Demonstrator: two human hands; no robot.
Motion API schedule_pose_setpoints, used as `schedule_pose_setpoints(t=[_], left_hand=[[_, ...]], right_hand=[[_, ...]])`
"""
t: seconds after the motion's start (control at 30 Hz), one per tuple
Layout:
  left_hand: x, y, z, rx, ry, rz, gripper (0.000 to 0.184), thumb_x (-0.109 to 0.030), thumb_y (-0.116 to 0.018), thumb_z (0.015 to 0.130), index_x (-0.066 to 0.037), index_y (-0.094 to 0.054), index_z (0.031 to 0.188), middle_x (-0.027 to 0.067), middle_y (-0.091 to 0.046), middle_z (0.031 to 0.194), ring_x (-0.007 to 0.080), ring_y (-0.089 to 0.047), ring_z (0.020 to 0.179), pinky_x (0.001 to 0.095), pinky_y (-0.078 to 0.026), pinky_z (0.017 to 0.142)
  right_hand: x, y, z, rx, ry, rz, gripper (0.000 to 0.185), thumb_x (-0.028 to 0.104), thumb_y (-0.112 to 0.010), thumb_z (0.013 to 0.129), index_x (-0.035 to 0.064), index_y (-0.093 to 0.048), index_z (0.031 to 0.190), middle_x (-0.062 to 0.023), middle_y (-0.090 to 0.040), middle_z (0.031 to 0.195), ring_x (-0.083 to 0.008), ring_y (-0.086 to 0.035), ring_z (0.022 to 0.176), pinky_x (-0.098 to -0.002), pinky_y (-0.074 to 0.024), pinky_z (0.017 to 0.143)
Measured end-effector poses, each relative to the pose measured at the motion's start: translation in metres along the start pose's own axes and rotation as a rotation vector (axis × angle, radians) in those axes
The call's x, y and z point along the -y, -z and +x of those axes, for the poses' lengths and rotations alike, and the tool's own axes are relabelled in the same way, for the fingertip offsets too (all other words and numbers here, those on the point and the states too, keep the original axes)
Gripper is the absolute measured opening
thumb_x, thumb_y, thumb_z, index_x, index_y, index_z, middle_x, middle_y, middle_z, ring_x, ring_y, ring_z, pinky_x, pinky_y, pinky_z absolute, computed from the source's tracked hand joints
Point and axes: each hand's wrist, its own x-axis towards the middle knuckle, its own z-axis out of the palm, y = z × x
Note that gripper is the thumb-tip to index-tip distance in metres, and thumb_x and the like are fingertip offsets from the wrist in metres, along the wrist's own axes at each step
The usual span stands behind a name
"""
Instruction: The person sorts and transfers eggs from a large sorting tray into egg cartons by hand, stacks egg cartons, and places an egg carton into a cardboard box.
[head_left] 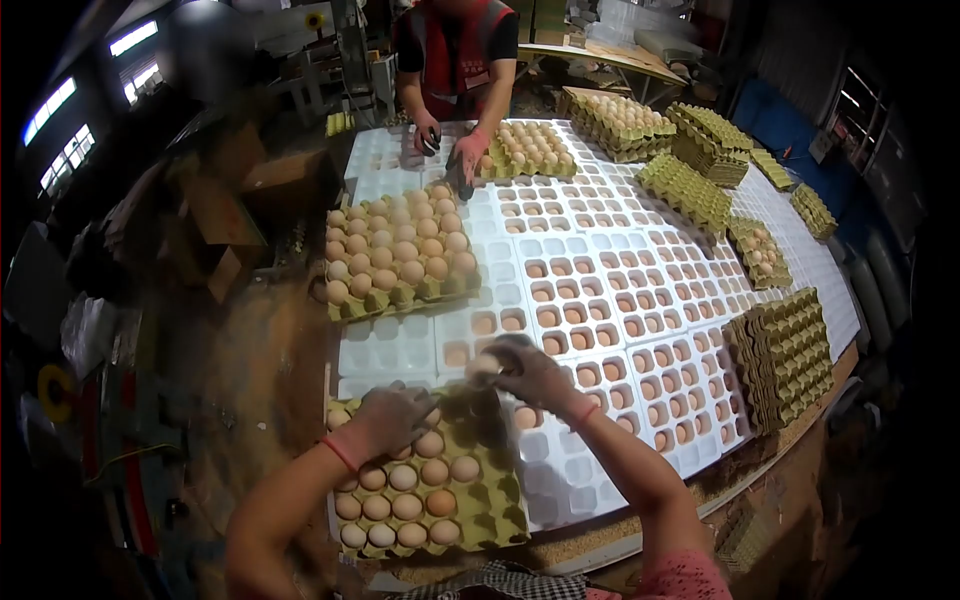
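A yellow-green pulp egg tray [490, 500] lies in front of me, with brown and pale eggs [407, 507] in its left and middle cups and bare cups along its right side. My left hand [385, 425] reaches over the far part of this tray, its gloved fingers curled down among the eggs; what they grip is hidden. Pinched in the fingertips of my right hand [535, 376] is a pale egg [484, 368], slightly blurred, above the white foam trays [573, 455]. Many foam cells beside that hand hold eggs, while some nearest me are bare.
Further up stands a full egg tray [400, 300]. Across the table, a person in a red vest [470, 60] handles another egg tray [525, 170]. Stacked pulp trays [785, 350] line the right side. Cardboard boxes [215, 215] are at the left.
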Motion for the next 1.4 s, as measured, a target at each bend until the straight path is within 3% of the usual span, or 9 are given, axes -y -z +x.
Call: schedule_pose_setpoints(t=[0.13, 0.27, 0.43, 0.57, 0.63, 0.87, 0.97, 1.03, 1.4], left_hand=[[-0.004, 0.006, 0.013, 0.198, 0.052, -0.019, 0.052, -0.037, -0.065, 0.084, -0.013, -0.057, 0.128, 0.0098, -0.066, 0.109, 0.031, -0.064, 0.098, 0.0391, -0.052, 0.086], [0.023, 0.046, 0.025, -0.038, 0.1, -0.445, 0.058, -0.023, -0.073, 0.079, -0.009, -0.055, 0.132, 0.0114, -0.067, 0.109, 0.0286, -0.064, 0.102, 0.0394, -0.052, 0.087], [0.054, 0.015, 0.075, -0.487, 0.257, -0.499, 0.052, -0.023, -0.073, 0.08, -0.011, -0.059, 0.128, 0.0141, -0.062, 0.121, 0.0321, -0.063, 0.105, 0.0398, -0.052, 0.087], [0.056, -0.019, 0.121, -0.344, 0.092, -0.063, 0.044, -0.03, -0.07, 0.081, -0.015, -0.062, 0.121, 0.0113, -0.06, 0.117, 0.0274, -0.064, 0.095, 0.0393, -0.052, 0.081], [0.057, -0.027, 0.126, -0.363, 0.152, -0.129, 0.039, -0.03, -0.069, 0.083, -0.014, -0.063, 0.118, 0.0116, -0.06, 0.116, 0.0284, -0.065, 0.095, 0.0405, -0.052, 0.081], [0.065, 0.004, 0.167, -0.401, 0.333, -1.596, 0.029, -0.009, -0.057, 0.096, 0.006, -0.06, 0.121, 0.0064, -0.066, 0.112, 0.0124, -0.061, 0.095, 0.0264, -0.049, 0.084], [0.071, 0.035, 0.209, -0.563, -0.222, -0.732, 0.034, -0.01, -0.062, 0.091, -0.004, -0.055, 0.124, 0.013, -0.056, 0.119, 0.022, -0.057, 0.106, 0.031, -0.048, 0.088], [0.064, 0.019, 0.264, -0.399, 0.066, -1.255, 0.033, -0.013, -0.055, 0.093, -0.002, -0.054, 0.124, 0.0134, -0.055, 0.122, 0.0224, -0.056, 0.11, 0.0297, -0.046, 0.092], [0.044, -0.015, 0.362, -0.455, -0.031, -0.241, 0.05, -0.023, -0.057, 0.092, -0.01, -0.044, 0.139, 0.0189, -0.052, 0.131, 0.0372, -0.052, 0.118, 0.0454, -0.042, 0.1]], right_hand=[[-0.057, 0.015, 0.068, -0.462, -0.156, -0.243, 0.049, 0.044, -0.073, 0.08, 0.0103, -0.063, 0.114, -0.013, -0.06, 0.114, -0.0314, -0.065, 0.094, -0.0409, -0.0536, 0.077], [-0.089, 0.012, 0.109, -0.092, -0.276, -0.695, 0.037, 0.034, -0.061, 0.088, 0.0134, -0.062, 0.118, -0.0132, -0.066, 0.107, -0.0307, -0.067, 0.095, -0.0432, -0.0525, 0.081], [-0.106, 0.018, 0.159, -0.469, -0.195, -0.151, 0.046, 0.039, -0.055, 0.089, 0.0128, -0.056, 0.126, -0.0134, -0.067, 0.11, -0.0312, -0.065, 0.103, -0.0433, -0.0496, 0.09], [-0.133, 0.023, 0.203, 0.001, -0.322, -0.432, 0.032, 0.03, -0.062, 0.088, 0.0072, -0.064, 0.11, -0.015, -0.068, 0.105, -0.0328, -0.065, 0.099, -0.0418, -0.0508, 0.087], [-0.136, 0.025, 0.223, -0.477, -0.19, -0.105, 0.027, 0.03, -0.061, 0.088, 0.0077, -0.067, 0.102, -0.0184, -0.069, 0.102, -0.0325, -0.064, 0.102, -0.0429, -0.0505, 0.088], [-0.188, -0.019, 0.236, -0.465, 0.015, -0.338, 0.027, 0.029, -0.065, 0.085, 0.0125, -0.064, 0.106, -0.0126, -0.061, 0.11, -0.033, -0.058, 0.104, -0.045, -0.0466, 0.089], [-0.184, -0.005, 0.184, -0.418, 0.131, -0.316, 0.025, 0.026, -0.067, 0.083, 0.0119, -0.063, 0.104, -0.0112, -0.06, 0.112, -0.0326, -0.057, 0.103, -0.0452, -0.0452, 0.088], [-0.169, 0.001, 0.116, -0.262, 0.225, -0.369, 0.028, 0.026, -0.067, 0.082, 0.0115, -0.064, 0.106, -0.0128, -0.06, 0.114, -0.0354, -0.055, 0.107, -0.0475, -0.043, 0.094], [-0.139, 0.024, 0.024, -0.3, 0.137, -0.225, 0.033, 0.022, -0.067, 0.079, 0.0046, -0.06, 0.106, -0.0189, -0.056, 0.115, -0.0398, -0.05, 0.114, -0.05, -0.0364, 0.106]])
